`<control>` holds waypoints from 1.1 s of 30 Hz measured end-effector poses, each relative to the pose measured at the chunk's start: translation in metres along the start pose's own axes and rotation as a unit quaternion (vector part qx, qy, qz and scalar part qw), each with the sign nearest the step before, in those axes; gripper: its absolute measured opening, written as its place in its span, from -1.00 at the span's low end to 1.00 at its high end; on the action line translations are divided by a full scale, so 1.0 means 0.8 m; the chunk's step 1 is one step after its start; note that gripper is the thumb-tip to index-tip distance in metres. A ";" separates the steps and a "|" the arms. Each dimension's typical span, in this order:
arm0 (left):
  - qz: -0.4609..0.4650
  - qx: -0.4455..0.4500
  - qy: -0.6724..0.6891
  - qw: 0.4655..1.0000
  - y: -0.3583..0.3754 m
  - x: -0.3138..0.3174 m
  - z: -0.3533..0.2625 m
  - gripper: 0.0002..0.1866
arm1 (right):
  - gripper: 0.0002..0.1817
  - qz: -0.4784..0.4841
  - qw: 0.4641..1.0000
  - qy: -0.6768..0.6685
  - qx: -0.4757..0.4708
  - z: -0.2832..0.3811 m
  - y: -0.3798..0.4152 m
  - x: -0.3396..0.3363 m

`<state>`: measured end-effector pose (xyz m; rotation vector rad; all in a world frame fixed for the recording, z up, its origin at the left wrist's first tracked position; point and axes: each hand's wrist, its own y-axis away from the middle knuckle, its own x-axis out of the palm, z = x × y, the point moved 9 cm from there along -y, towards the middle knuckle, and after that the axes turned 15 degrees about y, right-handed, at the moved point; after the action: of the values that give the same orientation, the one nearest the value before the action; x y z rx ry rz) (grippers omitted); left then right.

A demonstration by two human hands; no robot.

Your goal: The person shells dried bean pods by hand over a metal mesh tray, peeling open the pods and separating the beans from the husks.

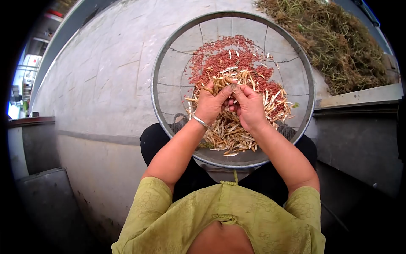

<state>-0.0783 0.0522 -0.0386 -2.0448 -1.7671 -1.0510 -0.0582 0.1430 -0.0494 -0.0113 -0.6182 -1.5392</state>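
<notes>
A round mesh sieve [313,84] with a metal rim rests across my lap. Inside it, small red beans [220,57] spread over the far half, and a heap of dry, pale bean pods [230,133] covers the nearer half. Above the heap, my left hand [210,103], a bangle [201,121] at its wrist, is closed with thumb and fingers pinched. My right hand [250,106] meets it, also pinched, thumb tips almost touching. Both appear to grip a dry bean pod between them, largely hidden by the fingers.
Beyond the sieve at the right lies a big pile of dried plant stalks [338,46], beside a low ledge [359,96]. Pale concrete floor [105,76] stretches out at the left. A dark grey panel-like object [53,199] stands at the lower left.
</notes>
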 end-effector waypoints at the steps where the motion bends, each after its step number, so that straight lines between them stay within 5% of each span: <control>1: -0.001 0.000 0.000 1.000 -0.001 -0.004 -0.001 -0.78 | -0.78 0.006 0.999 0.036 -0.004 0.001 0.002 0.001; 6: 0.003 0.017 -0.075 0.997 -0.004 -0.011 -0.016 -0.82 | -0.69 0.040 0.961 0.265 -0.065 0.026 0.002 -0.006; 8: -0.001 0.002 -0.088 0.996 0.001 -0.009 -0.019 -0.81 | -0.69 -0.077 0.848 0.449 -0.272 0.084 0.011 -0.017; 10: 0.022 -0.051 -0.144 0.988 0.006 -0.006 -0.010 -0.79 | -0.70 -0.007 0.943 0.252 -0.216 0.084 0.005 -0.015; 19: 0.114 -0.150 -0.146 0.971 0.013 0.005 0.022 -0.81 | -0.89 0.101 0.973 0.178 -0.105 0.058 0.000 0.000; 27: 0.087 -0.160 -0.158 0.971 0.017 0.004 0.009 -0.81 | -0.89 0.046 0.996 0.028 -0.072 0.057 -0.003 -0.025; 32: 0.066 -0.151 -0.142 0.976 0.020 0.002 0.001 -0.84 | -0.74 0.075 0.992 0.089 -0.047 0.059 -0.002 -0.013; 33: 0.061 -0.124 -0.147 0.979 0.016 -0.004 0.001 -0.85 | -0.47 0.106 0.987 0.109 -0.057 0.049 -0.002 -0.007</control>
<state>-0.0661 0.0474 -0.0379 -2.5416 -1.6813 -1.0185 -0.0736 0.1627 -0.0187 0.0041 -0.3433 -1.3445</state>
